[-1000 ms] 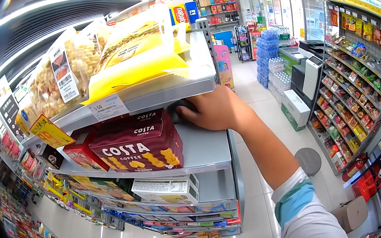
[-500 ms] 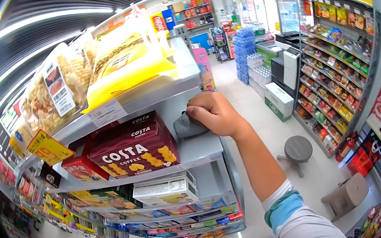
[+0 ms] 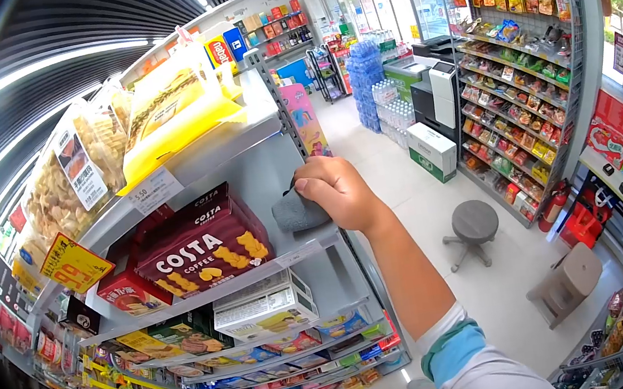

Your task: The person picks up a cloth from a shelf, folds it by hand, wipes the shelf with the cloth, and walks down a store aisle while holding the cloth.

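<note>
My right hand (image 3: 337,192) is closed around a grey cloth (image 3: 296,211), its folded end pressed against the bare right part of a metal shelf (image 3: 316,240). Just left of the cloth stands a maroon Costa Coffee box (image 3: 207,245), not touched by the hand. A red box (image 3: 132,291) sits beside it, partly covered by it. On the shelf above lie a yellow snack bag (image 3: 178,125) and a clear bag of light brown snacks (image 3: 72,160). My left hand is out of view.
Lower shelves hold a white box (image 3: 266,312) and several snack packs. On the floor to the right are a grey round stool (image 3: 475,223), a beige stool (image 3: 567,284) and a white-green carton (image 3: 433,152). A snack rack (image 3: 525,97) stands behind them.
The view has shifted, so the shelf and stools sit differently in it. My right hand still holds the grey cloth at the shelf's right end, in nearly the same place.
</note>
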Tool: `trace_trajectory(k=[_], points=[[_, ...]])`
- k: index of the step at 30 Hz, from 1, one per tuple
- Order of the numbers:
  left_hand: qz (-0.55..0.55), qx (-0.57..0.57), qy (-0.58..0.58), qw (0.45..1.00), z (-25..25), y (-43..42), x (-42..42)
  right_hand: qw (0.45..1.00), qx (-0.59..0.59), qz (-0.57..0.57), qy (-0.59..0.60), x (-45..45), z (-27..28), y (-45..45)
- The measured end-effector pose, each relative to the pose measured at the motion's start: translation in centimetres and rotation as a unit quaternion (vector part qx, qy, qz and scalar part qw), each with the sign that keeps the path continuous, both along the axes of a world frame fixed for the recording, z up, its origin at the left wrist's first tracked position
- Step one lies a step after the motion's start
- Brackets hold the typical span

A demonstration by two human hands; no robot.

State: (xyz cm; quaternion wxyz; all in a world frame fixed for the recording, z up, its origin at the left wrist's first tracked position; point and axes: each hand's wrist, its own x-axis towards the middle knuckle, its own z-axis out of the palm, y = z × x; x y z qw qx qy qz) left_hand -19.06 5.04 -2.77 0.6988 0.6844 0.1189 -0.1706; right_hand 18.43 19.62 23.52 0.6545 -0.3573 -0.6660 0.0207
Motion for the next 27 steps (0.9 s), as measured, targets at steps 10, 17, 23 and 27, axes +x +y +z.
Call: trace_trajectory(k=[10,17,23,27], points=[[0.013,-0.002,-0.029,0.999,2.2,-0.3,3.7,0.999,0.014,0.015,-0.027,-0.3,-0.2,-1.9],[0.009,0.021,-0.011,1.000,2.2,-0.7,8.4,0.973,0.026,0.209,0.091,2.1,-2.8,-0.5],[0.090,0.064,-0.129,0.986,0.0,-0.3,9.9,0.840,0.005,0.510,0.182,5.2,-13.0,-7.5],[0.230,-0.039,-0.149,0.961,4.6,-0.7,7.4,0.758,-0.274,0.591,0.037,-0.1,-19.2,-13.4]])
